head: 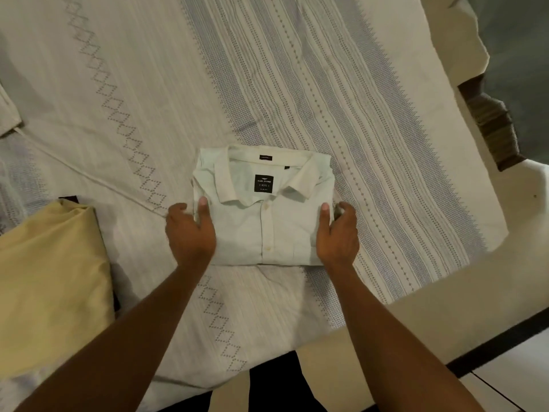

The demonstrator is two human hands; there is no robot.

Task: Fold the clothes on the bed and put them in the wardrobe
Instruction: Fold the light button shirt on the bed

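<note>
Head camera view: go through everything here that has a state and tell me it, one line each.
white shirt: folded, buttoned, collar up, lying flat on the bedspread
left hand: grips the shirt's left edge, thumb on top
right hand: grips the shirt's right edge, thumb on top
yellow cloth: lying on the bed at left, apart from the shirt; folded or not, cannot tell
bedspread: spread out, lightly creased

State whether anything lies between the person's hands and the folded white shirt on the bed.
Nothing visible does. The left hand grips the folded white shirt at its left edge, the right hand at its right edge, thumbs on top. The wardrobe is out of view, so that path cannot be judged.
</note>
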